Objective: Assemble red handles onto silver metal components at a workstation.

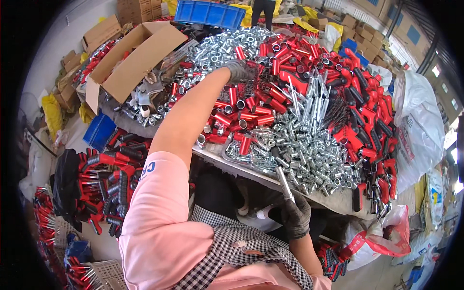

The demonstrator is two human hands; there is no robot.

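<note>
My left arm stretches over the heaped table, and my left hand (239, 71), in a grey glove, reaches to a cluster of dark coil springs (250, 83) among red tubes (263, 119). Its fingertips blend into the springs, so I cannot tell whether they grip one. Near the table's front edge, my gloved right hand (296, 216) is closed around a silver metal rod (284, 183). The rod tilts up and away from my palm, with its upper end just before a heap of small silver metal fittings (309, 154).
Long thin silver rods (316, 99) lie mid-heap; red-and-black handles (369, 104) pile up on the right. An open cardboard box (140, 67) stands at back left, a blue crate (210, 14) behind. More handles (121, 179) fill the lower left. White sacks (419, 121) flank the right side.
</note>
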